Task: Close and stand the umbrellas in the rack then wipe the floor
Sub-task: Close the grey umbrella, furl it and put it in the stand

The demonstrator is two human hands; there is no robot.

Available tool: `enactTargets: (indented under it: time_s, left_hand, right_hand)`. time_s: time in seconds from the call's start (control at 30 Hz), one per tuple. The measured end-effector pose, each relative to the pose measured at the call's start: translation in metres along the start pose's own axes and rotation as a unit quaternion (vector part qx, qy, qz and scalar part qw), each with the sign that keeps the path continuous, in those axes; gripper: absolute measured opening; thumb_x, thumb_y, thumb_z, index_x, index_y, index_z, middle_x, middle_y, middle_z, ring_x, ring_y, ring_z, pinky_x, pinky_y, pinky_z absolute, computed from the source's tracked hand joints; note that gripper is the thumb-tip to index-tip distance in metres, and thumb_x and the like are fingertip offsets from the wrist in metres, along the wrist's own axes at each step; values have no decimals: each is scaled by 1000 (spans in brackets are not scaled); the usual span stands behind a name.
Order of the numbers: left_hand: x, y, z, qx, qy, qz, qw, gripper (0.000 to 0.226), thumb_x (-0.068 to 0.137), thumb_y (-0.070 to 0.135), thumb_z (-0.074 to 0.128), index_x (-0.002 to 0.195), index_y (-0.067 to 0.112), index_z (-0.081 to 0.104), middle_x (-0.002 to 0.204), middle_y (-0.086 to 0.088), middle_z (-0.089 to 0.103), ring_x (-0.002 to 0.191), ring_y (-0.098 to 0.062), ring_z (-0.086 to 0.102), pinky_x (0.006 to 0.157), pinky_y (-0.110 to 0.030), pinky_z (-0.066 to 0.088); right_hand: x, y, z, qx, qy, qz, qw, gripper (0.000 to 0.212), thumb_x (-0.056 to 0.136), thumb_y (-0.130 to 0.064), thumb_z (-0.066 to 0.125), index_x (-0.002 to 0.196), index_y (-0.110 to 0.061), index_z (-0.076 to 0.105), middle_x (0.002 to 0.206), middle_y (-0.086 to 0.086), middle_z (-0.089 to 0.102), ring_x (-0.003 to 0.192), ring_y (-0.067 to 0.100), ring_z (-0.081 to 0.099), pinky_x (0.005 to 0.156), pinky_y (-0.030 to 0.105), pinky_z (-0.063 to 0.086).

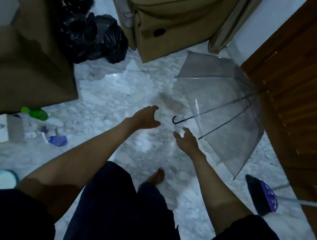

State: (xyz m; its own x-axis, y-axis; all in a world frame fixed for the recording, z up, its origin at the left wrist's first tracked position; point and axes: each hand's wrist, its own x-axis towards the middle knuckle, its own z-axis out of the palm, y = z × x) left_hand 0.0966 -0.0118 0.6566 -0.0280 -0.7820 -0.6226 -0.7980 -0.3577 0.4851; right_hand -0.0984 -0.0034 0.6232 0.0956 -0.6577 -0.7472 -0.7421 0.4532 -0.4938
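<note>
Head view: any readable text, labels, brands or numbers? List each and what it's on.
None readable.
The green bottle and blue-purple packet on the floor may carry labels: too blurred to read.
The cardboard boxes, clear umbrella and broom show no print.

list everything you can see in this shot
umbrella: 1, clear with dark hooked handle, open on floor against door
door: 1, brown wood, right
broom: 1, purple and black, lower right by door
bin bags: several, black, upper left
armchair: 1, tan, top centre
cardboard boxes: at least 2, brown, left
bottle: 1, green, floor at left
slipper: 1, pale blue, lower left
left hand: 1, open, reaching near umbrella handle
right hand: 1, open, just below handle
</note>
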Motion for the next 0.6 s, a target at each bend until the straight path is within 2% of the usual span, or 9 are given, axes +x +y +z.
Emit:
enactTargets:
  time_s: [0.27,0.37,0.5,0.6]
  left_hand:
    - [141,-51,38,3,-56,-2,998,74,89,29,63,150,11,25,153,-12,33,138,-26,36,107,-35,34]
    - [225,-83,74,-1,-72,5,997,64,90,22,62,145,7,34,146,-14,42,132,-27,43,102,-33,37]
    - [327,-125,134,7,-104,16,994,72,89,25,64,149,7,28,150,-14,37,136,-28,38,105,-34,35]
    - [402,-149,183,14,-116,34,993,64,90,24,63,143,4,34,145,-15,42,127,-27,45,97,-34,39]
  right_hand:
    - [133,12,35,45,42,79,995,70,98,-48,48,154,-16,20,156,11,31,140,31,35,113,43,33]
    - [219,31,56,94,76,111,986,70,98,-47,49,154,-16,21,155,11,32,139,29,37,111,38,34]
    - [333,73,78,147,133,140,970,69,97,-44,52,153,-14,24,154,12,34,138,29,38,111,39,35]
    - [414,117,89,178,181,157,954,73,97,-42,53,154,-11,19,157,13,28,141,28,35,113,36,32]
